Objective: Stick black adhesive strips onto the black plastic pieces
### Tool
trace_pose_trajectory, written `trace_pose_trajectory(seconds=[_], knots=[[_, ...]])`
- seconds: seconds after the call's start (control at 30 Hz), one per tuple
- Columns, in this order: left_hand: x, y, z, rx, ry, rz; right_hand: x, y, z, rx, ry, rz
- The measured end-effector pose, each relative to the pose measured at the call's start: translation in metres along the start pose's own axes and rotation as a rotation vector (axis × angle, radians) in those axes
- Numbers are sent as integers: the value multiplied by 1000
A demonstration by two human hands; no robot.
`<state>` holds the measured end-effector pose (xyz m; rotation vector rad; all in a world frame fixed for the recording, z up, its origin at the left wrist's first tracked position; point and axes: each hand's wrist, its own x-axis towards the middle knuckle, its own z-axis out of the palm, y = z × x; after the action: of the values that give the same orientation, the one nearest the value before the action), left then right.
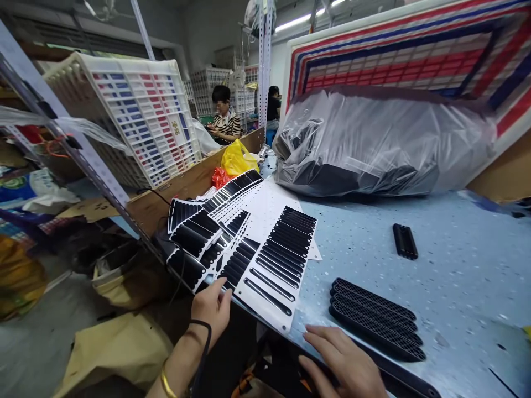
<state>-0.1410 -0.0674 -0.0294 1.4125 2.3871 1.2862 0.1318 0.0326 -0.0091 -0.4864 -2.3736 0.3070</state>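
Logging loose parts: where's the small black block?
In the head view's right half, the block lies on the table, between the black stack and plastic bag.

There are two hands (pixel 212 307) (pixel 350 362), four latticed black pieces (pixel 375 320), one yellow bag (pixel 238 158), two co-workers (pixel 227 126) (pixel 273 108).

Left hand (pixel 211 309) curled; right hand (pixel 346 359) thumb apart.

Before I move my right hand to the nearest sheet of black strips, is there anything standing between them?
Nothing visible stands between your right hand and the sheet of black strips; only a narrow band of blue tabletop shows there. The patterned black pieces lie to the right, outside this gap.
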Motion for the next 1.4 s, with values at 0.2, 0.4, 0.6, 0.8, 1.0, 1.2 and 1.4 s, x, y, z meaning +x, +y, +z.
trace_pose_trajectory(seconds=[0.2, 0.4, 0.6, 0.8, 1.0, 1.2, 1.4], knots=[[7, 14, 14, -573, -342, -564, 42, 9, 52, -187, -152, 88], [3, 42, 20, -994, -367, -683, 34, 10, 64, -311, -257, 88], [11, 40, 39, -897, -179, -634, 28, 5, 57, -191, -246, 53], [19, 47, 31, -890, -203, -649, 32, 6, 50, -106, -29, 32], [7, 67, 24, -1083, -199, -646, 62, -5, 56, 149, 38, 172], [3, 74, 22, -1162, -271, -658, 82, -17, 64, 406, -90, 384], [6, 69, 26, -1219, -267, -661, 98, -17, 57, 519, -161, 450]])
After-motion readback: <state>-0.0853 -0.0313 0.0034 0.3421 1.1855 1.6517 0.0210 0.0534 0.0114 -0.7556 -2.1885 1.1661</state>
